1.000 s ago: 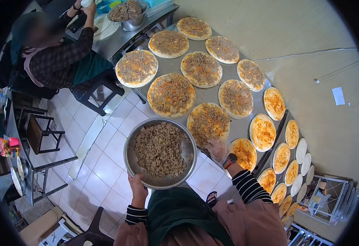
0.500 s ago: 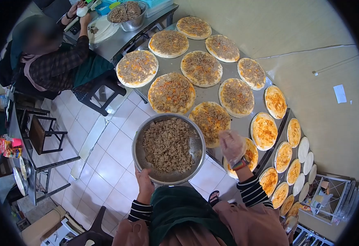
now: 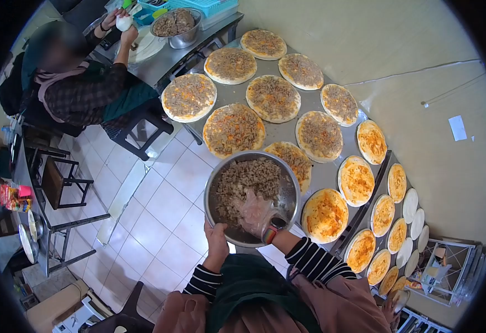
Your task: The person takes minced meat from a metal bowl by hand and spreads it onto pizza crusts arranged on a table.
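Count, near table [image 3: 281, 133]: twelve dough rounds. Nine are meat-topped rounds [image 3: 234, 130], one of them partly hidden by the bowl rim; three are sauced rounds [image 3: 324, 215] without meat. Count, second table [image 3: 363, 219]: at least six more sauced rounds and five plain rounds [image 3: 410, 205]; the tally at its lower end is uncertain, as the shapes there overlap and run small.

Bowls with meat: two. One steel bowl [image 3: 290, 191], holding loose mince [image 3: 248, 175], sits in front of the person's apron, its edge overlapping the ninth meat-topped round in view. The second bowl [image 3: 186, 40] stands on the co-worker's table, filled with darker meat.

Hands: left hand [image 3: 216, 242], bare, is curled on the near left rim and grips the steel bowl. Right hand [image 3: 256, 212], in a clear glove, is down inside the bowl on the mince; how far its fingers are closed, and whether they have hold of any, cannot be told. One watch [image 3: 278, 222] on that wrist.

Co-worker [image 3: 82, 91]: one, seated, both hands raised around a white item [image 3: 124, 23].

Differences from one second ago: the right hand, then at the lower edge of the ninth meat-topped round, is now in the bowl; the bowl appears farther right; the nearest sauced round, then partly covered by hand and wrist, now shows whole.
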`<move>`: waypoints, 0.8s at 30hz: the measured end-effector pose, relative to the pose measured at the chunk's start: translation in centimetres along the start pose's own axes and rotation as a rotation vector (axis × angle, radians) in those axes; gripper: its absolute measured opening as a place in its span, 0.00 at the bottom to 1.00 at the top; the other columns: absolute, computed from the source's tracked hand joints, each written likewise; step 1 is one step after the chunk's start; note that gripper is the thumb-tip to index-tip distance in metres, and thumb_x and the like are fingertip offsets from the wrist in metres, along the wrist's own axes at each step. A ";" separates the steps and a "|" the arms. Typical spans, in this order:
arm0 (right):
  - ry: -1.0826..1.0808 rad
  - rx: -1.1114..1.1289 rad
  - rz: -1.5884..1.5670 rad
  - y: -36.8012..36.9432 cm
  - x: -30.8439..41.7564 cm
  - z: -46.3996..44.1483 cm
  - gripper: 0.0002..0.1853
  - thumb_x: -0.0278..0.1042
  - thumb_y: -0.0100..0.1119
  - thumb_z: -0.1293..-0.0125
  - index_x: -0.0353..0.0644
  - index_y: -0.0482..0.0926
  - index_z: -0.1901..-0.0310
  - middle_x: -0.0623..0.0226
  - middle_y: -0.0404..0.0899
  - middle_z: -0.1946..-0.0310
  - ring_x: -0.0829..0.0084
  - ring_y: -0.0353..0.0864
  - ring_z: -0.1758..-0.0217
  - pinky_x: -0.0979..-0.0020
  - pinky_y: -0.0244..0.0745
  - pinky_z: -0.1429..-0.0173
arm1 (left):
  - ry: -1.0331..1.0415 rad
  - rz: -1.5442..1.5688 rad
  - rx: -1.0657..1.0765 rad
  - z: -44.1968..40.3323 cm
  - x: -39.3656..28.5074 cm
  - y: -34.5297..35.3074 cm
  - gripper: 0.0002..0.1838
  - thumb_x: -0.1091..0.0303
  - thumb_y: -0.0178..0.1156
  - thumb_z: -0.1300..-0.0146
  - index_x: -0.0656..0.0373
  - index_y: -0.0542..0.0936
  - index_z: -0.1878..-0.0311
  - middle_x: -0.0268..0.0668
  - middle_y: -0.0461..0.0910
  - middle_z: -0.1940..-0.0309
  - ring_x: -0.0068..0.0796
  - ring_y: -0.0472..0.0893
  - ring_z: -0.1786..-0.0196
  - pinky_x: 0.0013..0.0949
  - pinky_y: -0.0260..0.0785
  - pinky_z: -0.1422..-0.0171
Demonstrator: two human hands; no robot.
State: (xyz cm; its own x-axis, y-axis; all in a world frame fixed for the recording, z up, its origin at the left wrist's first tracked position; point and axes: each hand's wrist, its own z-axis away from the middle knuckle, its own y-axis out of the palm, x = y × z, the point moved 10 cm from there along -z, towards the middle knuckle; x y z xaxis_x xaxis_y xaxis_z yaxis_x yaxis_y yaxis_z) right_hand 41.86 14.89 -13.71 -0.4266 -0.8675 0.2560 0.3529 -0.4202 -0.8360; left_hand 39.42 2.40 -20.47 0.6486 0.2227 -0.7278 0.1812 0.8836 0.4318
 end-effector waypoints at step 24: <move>-0.256 -0.354 -0.112 -7.1 -0.9 3.6 0.10 0.35 0.54 0.47 0.48 0.77 0.62 0.62 0.77 0.67 0.60 0.78 0.66 0.61 0.74 0.64 | 0.018 0.024 0.082 0.1 0.5 0.2 0.31 0.84 0.41 0.54 0.62 0.62 0.41 0.41 0.73 0.52 0.32 0.75 0.50 0.33 0.71 0.47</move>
State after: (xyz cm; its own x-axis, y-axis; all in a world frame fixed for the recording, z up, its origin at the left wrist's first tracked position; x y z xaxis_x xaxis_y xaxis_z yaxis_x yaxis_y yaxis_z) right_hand 42.78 17.70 -6.26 -0.2103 -0.8785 0.4290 -0.0093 -0.4370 -0.8994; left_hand 39.89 2.66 -20.67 0.6404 0.2511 -0.7258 0.2262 0.8414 0.4907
